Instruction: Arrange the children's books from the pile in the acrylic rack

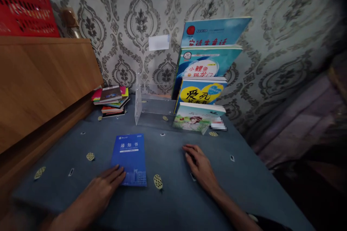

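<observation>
Lying flat on the table point(173, 202), the blue booklet point(130, 157) has its cover facing up and its long edges running away from the person. The left hand point(104, 184) rests at the booklet's near left corner, fingers spread and laid flat, the tips touching the cover without closing round it. The right hand point(200, 168) lies to the right of the booklet, well apart from it, palm down on the cloth, open and holding nothing. Beyond the booklet and a little to its right stands a clear rack point(151, 106) with four picture books point(202, 90) stepped one behind another. Beyond the booklet to its left sits a stack of books point(112, 101), beside a wooden cabinet point(40, 79) with a red basket point(24, 7) on top.
</observation>
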A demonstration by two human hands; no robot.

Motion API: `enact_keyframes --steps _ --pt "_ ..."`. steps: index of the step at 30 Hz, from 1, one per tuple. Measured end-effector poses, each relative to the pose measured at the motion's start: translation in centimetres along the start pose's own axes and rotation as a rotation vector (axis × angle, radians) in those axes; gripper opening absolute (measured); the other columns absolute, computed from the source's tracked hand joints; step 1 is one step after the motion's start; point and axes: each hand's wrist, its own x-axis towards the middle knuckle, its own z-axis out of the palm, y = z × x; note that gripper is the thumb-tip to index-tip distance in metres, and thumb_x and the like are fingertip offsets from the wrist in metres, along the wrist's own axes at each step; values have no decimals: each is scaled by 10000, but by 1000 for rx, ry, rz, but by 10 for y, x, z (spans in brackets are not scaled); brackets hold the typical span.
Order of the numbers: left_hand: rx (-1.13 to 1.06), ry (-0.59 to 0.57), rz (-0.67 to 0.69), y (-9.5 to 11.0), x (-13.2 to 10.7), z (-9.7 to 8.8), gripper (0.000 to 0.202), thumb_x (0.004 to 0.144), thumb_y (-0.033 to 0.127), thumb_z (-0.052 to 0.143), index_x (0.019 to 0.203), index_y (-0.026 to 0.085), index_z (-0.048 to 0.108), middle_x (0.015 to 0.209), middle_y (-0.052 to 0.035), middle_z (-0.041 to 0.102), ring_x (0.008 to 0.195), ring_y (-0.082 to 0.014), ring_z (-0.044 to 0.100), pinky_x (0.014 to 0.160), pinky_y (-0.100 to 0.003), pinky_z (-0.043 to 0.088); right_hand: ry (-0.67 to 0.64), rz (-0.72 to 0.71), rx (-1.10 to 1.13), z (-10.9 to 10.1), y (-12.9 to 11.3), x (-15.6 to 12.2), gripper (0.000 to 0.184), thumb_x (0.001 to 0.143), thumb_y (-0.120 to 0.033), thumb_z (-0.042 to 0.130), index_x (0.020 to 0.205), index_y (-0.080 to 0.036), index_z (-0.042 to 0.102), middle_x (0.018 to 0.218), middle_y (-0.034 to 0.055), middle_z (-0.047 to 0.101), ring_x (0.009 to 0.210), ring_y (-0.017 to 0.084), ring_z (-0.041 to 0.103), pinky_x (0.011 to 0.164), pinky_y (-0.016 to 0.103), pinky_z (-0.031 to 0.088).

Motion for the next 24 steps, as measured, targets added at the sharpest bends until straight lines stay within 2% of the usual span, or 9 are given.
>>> enact_keyframes --steps 5,8,15,18,21,24 --pt "-72 33 137 36 12 27 800 797 29 486 1524 304 296 1468 -37 502 1371 -276 447 1080 -465 451 -12 -27 6 0 -5 -2 321 939 -272 420 1102 -192 685 1156 121 624 1064 247 624 935 428 523" --pt "-111 31 189 56 28 31 782 815 14 481 1523 287 295 1489 -42 476 1409 -287 384 1131 -527 367 -23 -67 6 1 -8 -3 303 937 -235 436 1117 -193 677 1157 116 626 1073 240 618 954 425 512" --pt "-274 -137 393 88 60 -2 652 932 48 442 1514 304 299 1505 -21 453 1434 -218 343 1188 -527 270 -75 -191 -18 3 -16 -8 266 942 -205 466 1123 -186 661 1155 116 639 1079 233 617 958 420 510" --pt "-302 -149 381 93 63 -14 597 972 147 487 1514 311 295 1506 -20 452 1432 -214 347 1188 -529 270 -80 -243 -43 4 -18 -10 253 943 -201 490 1131 -188 658 1175 116 637 1099 234 604 970 428 500" --pt "-332 -186 381 93 64 -22 657 955 344 579 1529 295 263 1518 -52 431 1424 -246 361 1188 -532 263 -100 -282 -83 4 -17 -10 240 943 -200 506 1121 -185 665 1175 119 644 1080 241 603 952 439 503" --pt "-317 -198 361 86 66 -23 622 969 407 542 1523 291 285 1513 -59 437 1410 -238 389 1182 -505 295 -144 -321 -127 4 -16 -9 233 939 -201 530 1125 -176 667 1161 120 661 1062 254 596 932 454 504"
